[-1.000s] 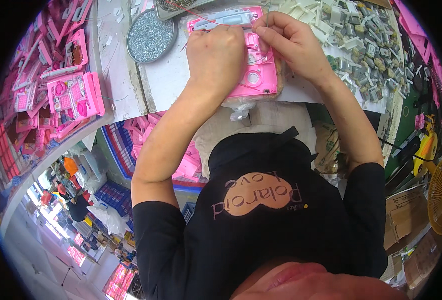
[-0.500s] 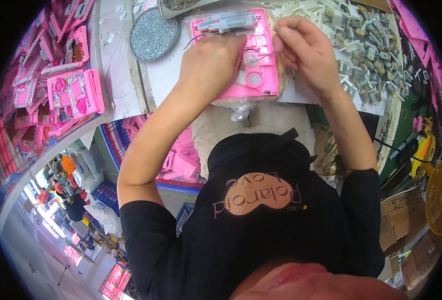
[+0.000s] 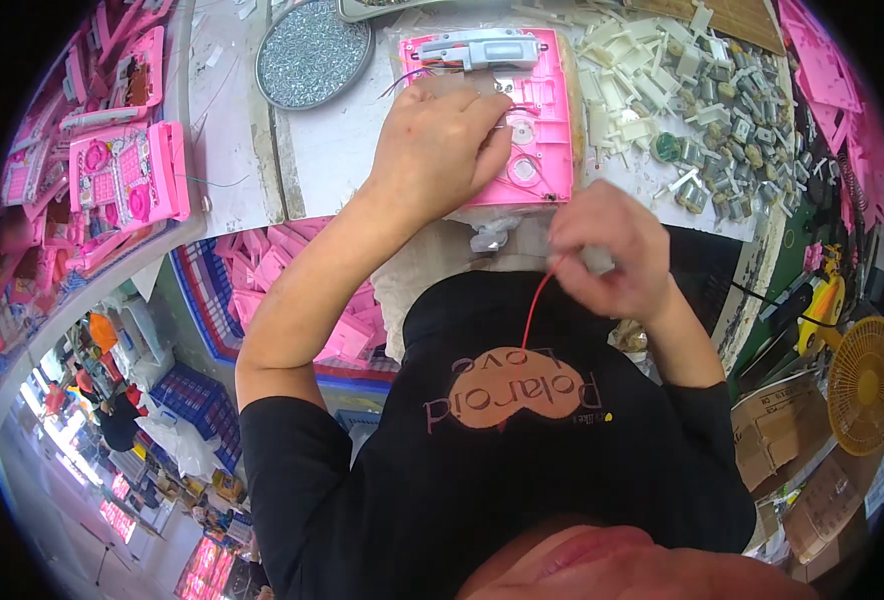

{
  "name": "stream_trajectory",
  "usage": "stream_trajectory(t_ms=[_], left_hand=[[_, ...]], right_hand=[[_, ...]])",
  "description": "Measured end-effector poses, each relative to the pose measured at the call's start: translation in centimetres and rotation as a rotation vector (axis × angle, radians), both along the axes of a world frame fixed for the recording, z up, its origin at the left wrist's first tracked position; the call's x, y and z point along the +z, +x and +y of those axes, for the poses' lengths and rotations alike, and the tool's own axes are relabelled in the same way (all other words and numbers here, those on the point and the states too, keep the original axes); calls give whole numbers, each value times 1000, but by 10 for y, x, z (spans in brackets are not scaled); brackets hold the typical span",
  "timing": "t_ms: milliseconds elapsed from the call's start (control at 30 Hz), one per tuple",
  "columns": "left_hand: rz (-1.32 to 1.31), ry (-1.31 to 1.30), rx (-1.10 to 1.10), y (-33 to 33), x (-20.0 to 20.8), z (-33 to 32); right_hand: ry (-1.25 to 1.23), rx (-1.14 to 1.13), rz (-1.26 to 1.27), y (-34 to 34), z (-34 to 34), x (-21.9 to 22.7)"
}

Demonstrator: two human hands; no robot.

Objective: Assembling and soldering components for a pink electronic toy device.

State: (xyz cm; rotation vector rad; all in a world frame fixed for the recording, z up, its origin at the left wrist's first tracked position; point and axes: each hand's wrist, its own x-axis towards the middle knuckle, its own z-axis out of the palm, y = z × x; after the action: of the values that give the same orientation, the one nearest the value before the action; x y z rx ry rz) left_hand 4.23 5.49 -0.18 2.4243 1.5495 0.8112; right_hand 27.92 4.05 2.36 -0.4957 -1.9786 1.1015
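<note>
A pink plastic toy casing (image 3: 560,125) lies on the bench with its inner side up, on a wrapped pad. Across its far end sits a grey plastic part (image 3: 482,50), and thin wires run through the casing. My left hand (image 3: 442,145) rests over the casing's left half, its fingers curled and pinched together near the wires; what they grip is hidden. My right hand (image 3: 612,250), smeared by motion, is off the casing's near right corner. From its closed fingers a thin red wire (image 3: 534,310) hangs in front of my black shirt.
A round tray of small silvery screws (image 3: 314,55) stands at the far left. White plastic parts (image 3: 612,75) and small metal motors (image 3: 737,150) are heaped on the right. Pink toy shells (image 3: 127,180) pile up at the left, and a basket of pink parts (image 3: 262,265) is below the bench.
My right hand has left the casing's far right edge, coming down toward my body with the red wire now visible. My left hand stays on the casing, which sits slightly further right in view.
</note>
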Motion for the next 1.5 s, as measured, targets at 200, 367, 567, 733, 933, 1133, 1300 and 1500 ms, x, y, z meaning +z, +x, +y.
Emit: stream_trajectory(t_ms=[200,367,567,733,933,1133,1300,1500], left_hand=[[-146,-21,-16,-2,1,-13],[-180,-258,-391,-16,25,-38],[-79,-144,-279,-16,14,-82],[-102,-65,-32,-41,4,-89],[-93,-163,254,-75,-14,-107],[-181,-463,-17,-25,-36,-162],[-119,-601,-173,-51,-1,-138],[-361,-151,-116,-59,-9,-76]], right_hand=[[172,198,-112,-31,-16,8],[141,235,-26,-50,-11,13],[255,39,-444,-33,25,16],[412,-33,-664,-22,16,-12],[442,-137,-552,-62,4,-12],[426,-131,-516,-85,-6,-24],[432,-133,-600,-87,-7,-27],[384,-57,-641,-80,-6,-12]])
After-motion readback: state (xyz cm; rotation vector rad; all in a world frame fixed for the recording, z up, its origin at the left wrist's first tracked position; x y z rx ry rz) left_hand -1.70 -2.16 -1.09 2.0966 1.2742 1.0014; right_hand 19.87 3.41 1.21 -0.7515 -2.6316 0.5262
